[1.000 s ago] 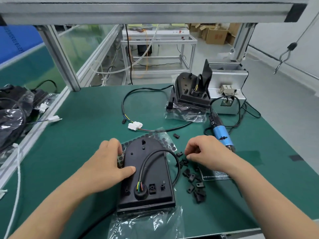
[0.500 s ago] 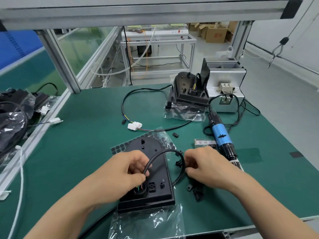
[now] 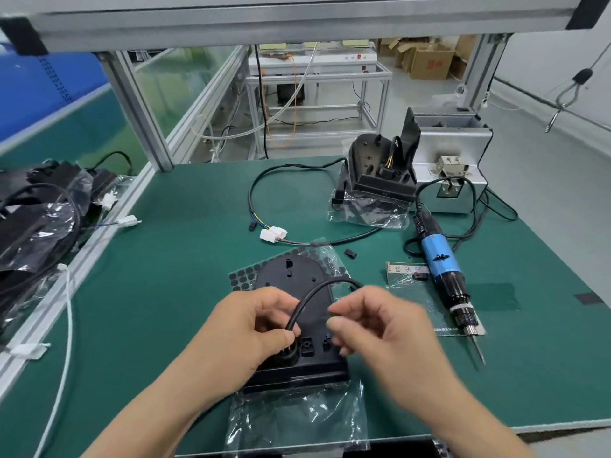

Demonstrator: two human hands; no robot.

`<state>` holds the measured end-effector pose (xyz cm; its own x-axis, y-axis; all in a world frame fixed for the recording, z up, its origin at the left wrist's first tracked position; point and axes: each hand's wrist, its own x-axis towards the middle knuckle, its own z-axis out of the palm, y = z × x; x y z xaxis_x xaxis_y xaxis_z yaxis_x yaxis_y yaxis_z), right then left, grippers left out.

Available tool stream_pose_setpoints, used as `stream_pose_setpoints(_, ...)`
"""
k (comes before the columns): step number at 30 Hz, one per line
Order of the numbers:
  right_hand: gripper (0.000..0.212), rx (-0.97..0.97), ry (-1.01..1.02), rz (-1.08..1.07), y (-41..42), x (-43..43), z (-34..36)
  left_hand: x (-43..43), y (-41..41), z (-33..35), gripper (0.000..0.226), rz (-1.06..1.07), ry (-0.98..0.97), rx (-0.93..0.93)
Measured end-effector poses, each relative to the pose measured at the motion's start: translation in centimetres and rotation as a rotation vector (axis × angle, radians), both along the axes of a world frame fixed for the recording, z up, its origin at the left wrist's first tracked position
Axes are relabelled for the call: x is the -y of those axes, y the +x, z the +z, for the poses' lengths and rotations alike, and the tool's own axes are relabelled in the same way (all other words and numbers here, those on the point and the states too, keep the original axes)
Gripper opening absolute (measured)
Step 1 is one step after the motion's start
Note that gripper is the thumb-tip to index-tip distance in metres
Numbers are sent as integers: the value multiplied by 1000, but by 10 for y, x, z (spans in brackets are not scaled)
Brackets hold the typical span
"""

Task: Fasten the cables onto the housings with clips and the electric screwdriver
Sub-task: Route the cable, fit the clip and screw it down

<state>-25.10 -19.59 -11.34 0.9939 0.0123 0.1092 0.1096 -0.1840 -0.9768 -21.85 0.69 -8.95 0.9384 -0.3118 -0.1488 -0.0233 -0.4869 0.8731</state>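
We look down on a green surface (image 3: pixel 172 266) where a black housing (image 3: pixel 287 279) lies flat near the middle of the front edge. It rests on top of a clear bag (image 3: pixel 297 421), not inside it, and the bag reaches the front edge. A sheet of black dots (image 3: pixel 243 280) shows at the housing's far end; we cannot tell whether it sits inside that bag. Our left hand (image 3: pixel 251 338) has thumb and fingers curled round the cable (image 3: pixel 317 287) just above where it enters the housing. The cable arches up and over toward our right hand (image 3: pixel 380 335). That hand is blurred, fingers curled with the thumb near the forefinger, and we cannot tell whether it pinches anything. Toward the far right corner a second housing (image 3: pixel 373 166) stands tilted on a crumpled bag (image 3: pixel 363 213); what that bag holds we cannot make out. Its lead loops left and back to white connectors (image 3: pixel 272 233). Just beyond it stands a metal box (image 3: pixel 453 150) with an open top, its inside too dark to read. The screwdriver (image 3: pixel 439 259) lies along the right side, bit pointing toward the front edge. A loose clip (image 3: pixel 350 253) lies between the connectors and the screwdriver. Beyond the left edge, more bags (image 3: pixel 39 219) hold black parts and leads.
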Motion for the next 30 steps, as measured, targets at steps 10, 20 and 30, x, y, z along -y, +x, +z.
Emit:
stream_pose_setpoints(10, 6, 280, -218, -173, -8, -36, -22, 13, -24, -8, 65, 146, -171, 125)
stream_pose_setpoints(20, 4, 338, -259, -232, -8, -34, -22, 12, -24, -14, 55, 145, -214, 121)
stream_pose_setpoints(30, 5, 419, -261, -259, -8, -40, -24, 15, -26, -22, 56, 167, -150, 188)
